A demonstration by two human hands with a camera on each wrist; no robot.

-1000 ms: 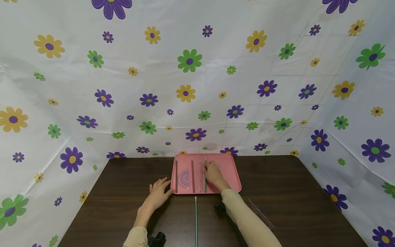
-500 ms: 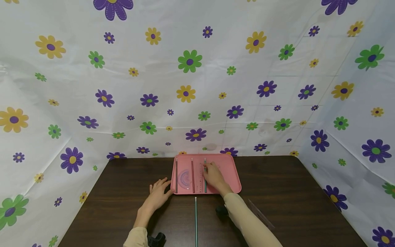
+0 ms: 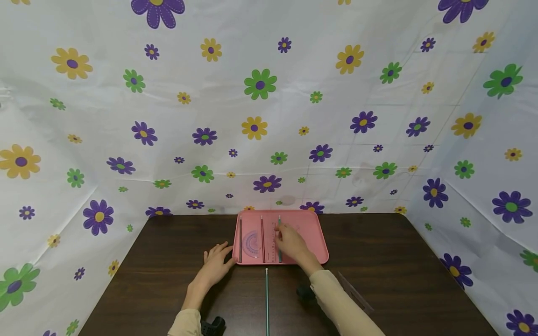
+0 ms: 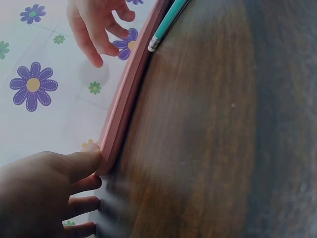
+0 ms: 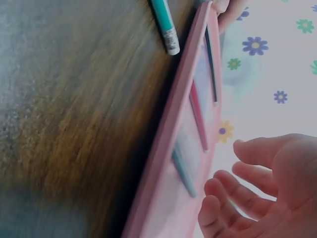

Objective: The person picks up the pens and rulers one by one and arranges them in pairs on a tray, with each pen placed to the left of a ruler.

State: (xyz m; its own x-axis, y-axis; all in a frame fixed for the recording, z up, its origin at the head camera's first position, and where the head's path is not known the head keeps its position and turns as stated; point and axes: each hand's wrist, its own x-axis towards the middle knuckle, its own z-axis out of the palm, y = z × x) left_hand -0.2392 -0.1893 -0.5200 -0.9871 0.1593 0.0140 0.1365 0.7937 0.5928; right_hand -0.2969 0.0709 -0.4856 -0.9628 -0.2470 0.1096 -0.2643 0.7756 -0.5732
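Note:
A pink tray [image 3: 313, 233] lies at the back of the table. My left hand [image 3: 216, 263] rests at its left side, thumb against the front left corner and the other fingers spread along the edge. Over the tray hovers my right hand [image 3: 292, 241], close above a green pencil [image 3: 279, 255]; in the right wrist view its loosely bent fingers [image 5: 242, 196] hold nothing. Left of that pencil lie a clear ruler [image 3: 272, 252], a red pencil [image 3: 263, 240], a clear protractor [image 3: 252, 243] and a dark pencil [image 3: 241, 239], the pencils roughly parallel.
Another green pencil [image 3: 267, 298] lies on the dark wooden table [image 3: 399, 261], its eraser end pointing at the tray's front edge. To the right, beside my right sleeve, is a clear flat strip [image 3: 355, 292]. A flowered cloth [image 3: 218, 93] closes off the back and sides.
My right hand, at the green pencil in the tray a second ago, has drawn slightly toward me, its forearm shifting right. That pencil stays put. The left hand has not moved.

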